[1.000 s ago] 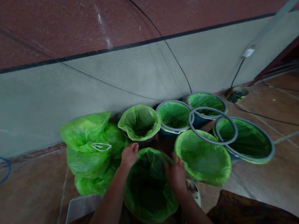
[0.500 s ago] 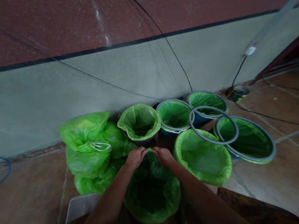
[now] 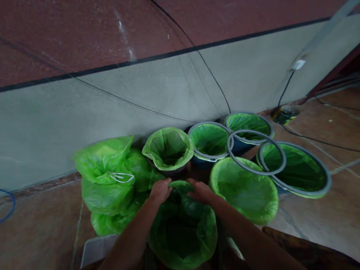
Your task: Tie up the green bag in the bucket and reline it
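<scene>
Right in front of me stands a bin lined with a green plastic bag [image 3: 184, 254], its near edge folded outward over the rim. My left hand [image 3: 161, 189] is closed on the far edge of the bag, at its left side. A little to the right, my right hand [image 3: 200, 192] grips the same far edge. Between the two hands a short stretch of green bag edge shows. Most of the bin itself is hidden under the bag. To the right is another bag-lined bin [image 3: 243, 200], with a loose grey ring [image 3: 230, 146] lying across its far rim.
Filled green bags [image 3: 104, 191] lie on the left, one with a white tie. Behind stand lined bins [image 3: 166, 167], several with grey rim rings. A clear plastic container [image 3: 97, 250] sits at lower left. A blue cable [image 3: 10, 210] and a can [image 3: 286, 115] are on the floor.
My hands have moved slightly apart along the bag's far edge, widening the stretch between them. The bins and filled bags stay put; the view has shifted a little.
</scene>
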`<state>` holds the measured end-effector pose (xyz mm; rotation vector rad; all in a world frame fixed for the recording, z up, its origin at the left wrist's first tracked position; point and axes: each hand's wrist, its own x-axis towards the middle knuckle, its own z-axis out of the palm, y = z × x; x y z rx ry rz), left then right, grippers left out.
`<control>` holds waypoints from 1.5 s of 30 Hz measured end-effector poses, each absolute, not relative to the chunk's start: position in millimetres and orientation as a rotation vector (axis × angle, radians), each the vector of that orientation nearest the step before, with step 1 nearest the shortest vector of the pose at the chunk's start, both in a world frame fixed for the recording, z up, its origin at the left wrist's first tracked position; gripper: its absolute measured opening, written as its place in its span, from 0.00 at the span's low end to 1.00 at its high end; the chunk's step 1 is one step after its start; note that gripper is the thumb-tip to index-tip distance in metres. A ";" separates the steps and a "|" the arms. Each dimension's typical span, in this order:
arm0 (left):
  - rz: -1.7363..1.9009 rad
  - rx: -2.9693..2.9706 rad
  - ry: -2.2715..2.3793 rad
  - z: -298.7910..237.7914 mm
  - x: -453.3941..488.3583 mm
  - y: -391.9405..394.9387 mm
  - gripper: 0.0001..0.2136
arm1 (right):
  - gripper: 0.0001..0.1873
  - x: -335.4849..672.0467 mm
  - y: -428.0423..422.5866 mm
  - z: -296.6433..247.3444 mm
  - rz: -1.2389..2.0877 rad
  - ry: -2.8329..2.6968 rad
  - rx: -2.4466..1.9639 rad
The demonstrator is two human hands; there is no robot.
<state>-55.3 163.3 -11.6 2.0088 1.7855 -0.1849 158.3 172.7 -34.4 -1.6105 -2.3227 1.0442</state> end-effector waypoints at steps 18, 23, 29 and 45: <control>0.463 1.416 2.167 -6.9 -82.4 107.6 0.25 | 0.11 135.4 186.7 -34.1 0.993 -2.483 -1.678; 0.624 1.297 2.254 0.7 -93.6 97.0 0.27 | 0.13 145.3 156.5 -37.2 0.920 -2.145 -2.071; 0.523 1.470 2.232 13.9 -89.4 124.3 0.21 | 0.28 151.8 102.8 -40.3 0.769 -1.747 -2.261; -0.022 1.779 1.996 -13.7 -82.7 153.6 0.17 | 0.18 124.2 185.6 -31.4 0.964 -2.443 -1.711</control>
